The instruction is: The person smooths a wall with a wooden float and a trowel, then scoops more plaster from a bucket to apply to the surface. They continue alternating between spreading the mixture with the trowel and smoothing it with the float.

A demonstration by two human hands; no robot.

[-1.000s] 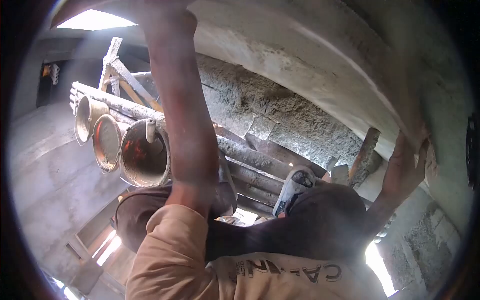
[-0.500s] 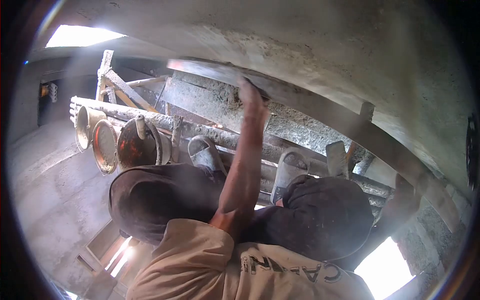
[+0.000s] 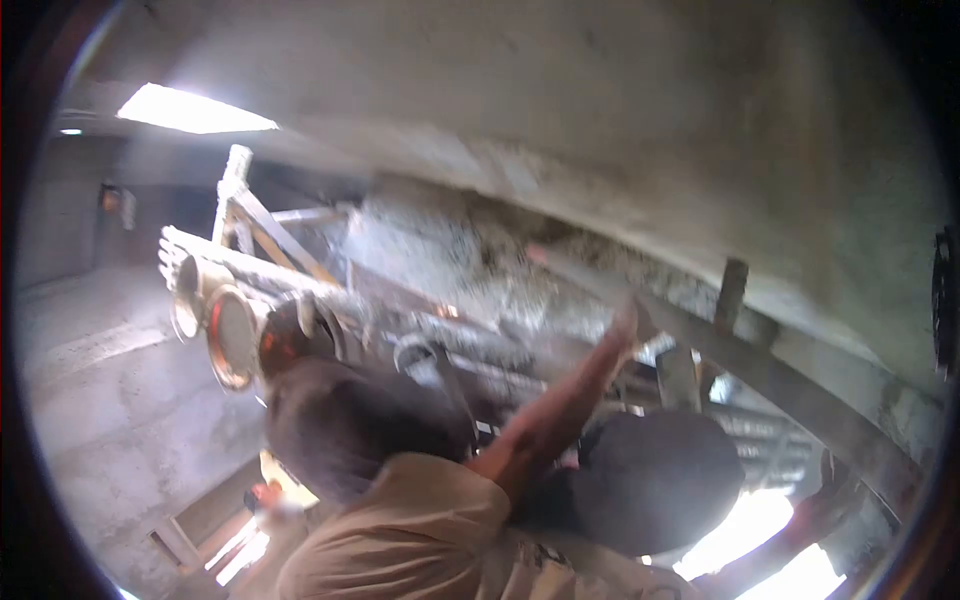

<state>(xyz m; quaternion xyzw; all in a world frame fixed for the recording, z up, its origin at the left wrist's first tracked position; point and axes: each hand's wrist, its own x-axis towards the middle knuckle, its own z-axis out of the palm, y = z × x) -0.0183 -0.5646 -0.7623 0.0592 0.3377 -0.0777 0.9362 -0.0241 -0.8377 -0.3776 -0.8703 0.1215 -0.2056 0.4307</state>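
Note:
A long straight-edge bar [image 3: 740, 355] slants from the middle of the view down to the lower right, along the edge of a plastered surface [image 3: 640, 130]. My left hand [image 3: 634, 322] is closed on the bar near its upper end; motion blurs the fingers. Farther down, at the lower right, my right hand [image 3: 832, 495] is close to the underside of the bar. Its fingers are dark and blurred, so its grip cannot be made out. Behind the bar runs a rough concrete face [image 3: 420, 235].
Several buckets, one with an orange rim [image 3: 230, 338], hang or stand beside pale poles [image 3: 255, 268] at the left. A wooden frame [image 3: 236, 190] rises above them. My knees and a sandal [image 3: 420, 352] are below. Another person [image 3: 265, 495] is at the lower left.
The bar and my left hand have moved right and down, uncovering more of the rough concrete. My right hand is lower, and the whole view has shifted.

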